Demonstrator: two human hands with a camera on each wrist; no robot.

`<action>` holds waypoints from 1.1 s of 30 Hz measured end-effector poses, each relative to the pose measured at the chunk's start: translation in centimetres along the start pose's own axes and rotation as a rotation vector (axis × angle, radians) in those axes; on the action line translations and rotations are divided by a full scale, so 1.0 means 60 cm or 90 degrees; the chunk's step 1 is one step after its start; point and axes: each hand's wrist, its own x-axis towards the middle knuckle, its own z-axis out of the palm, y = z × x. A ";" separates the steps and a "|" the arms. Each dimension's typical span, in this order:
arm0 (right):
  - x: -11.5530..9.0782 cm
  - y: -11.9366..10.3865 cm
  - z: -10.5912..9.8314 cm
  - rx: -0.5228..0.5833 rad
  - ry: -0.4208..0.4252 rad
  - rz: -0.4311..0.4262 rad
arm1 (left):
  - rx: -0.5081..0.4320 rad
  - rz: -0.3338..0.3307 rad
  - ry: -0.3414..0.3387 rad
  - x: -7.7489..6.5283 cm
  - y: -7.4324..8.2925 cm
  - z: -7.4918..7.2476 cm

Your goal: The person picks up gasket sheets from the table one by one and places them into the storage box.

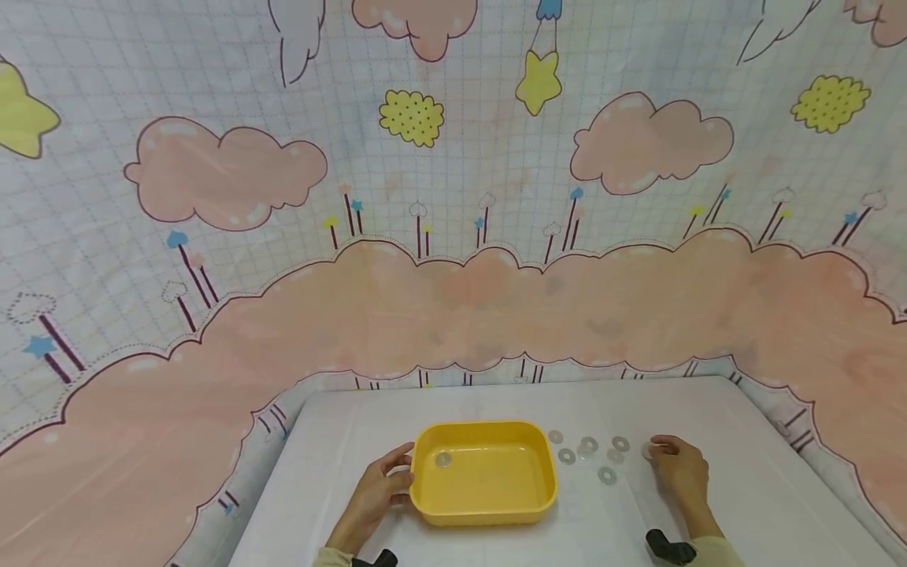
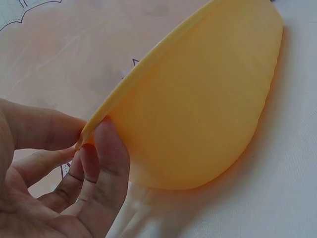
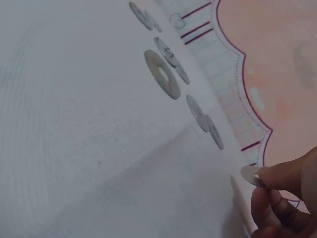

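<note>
On the white table a yellow plastic tray [image 1: 485, 520] stands in front of me, with one flat round washer [image 1: 442, 459] lying inside toward its left end. My left hand [image 1: 383, 484] pinches the left rim of the tray; the left wrist view shows thumb and fingers on either side of the rim [image 2: 124, 89]. To the right of the tray, my right hand [image 1: 682, 472] pinches a washer [image 3: 250, 175] between thumb and fingers, over the table. Several loose washers, among them a larger-looking one [image 3: 162, 74] in the right wrist view, lie between the tray and my right hand.
A pale cloth [image 1: 616, 520] with faint creases covers the table. Behind it hangs a patterned curtain [image 1: 453, 307] with clouds and stars, which also runs along both sides. Each wrist wears a black device [image 1: 669, 546].
</note>
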 end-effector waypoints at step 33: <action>-0.026 -0.106 -0.037 0.288 -0.084 0.035 | -0.009 -0.007 -0.003 -0.002 0.006 -0.002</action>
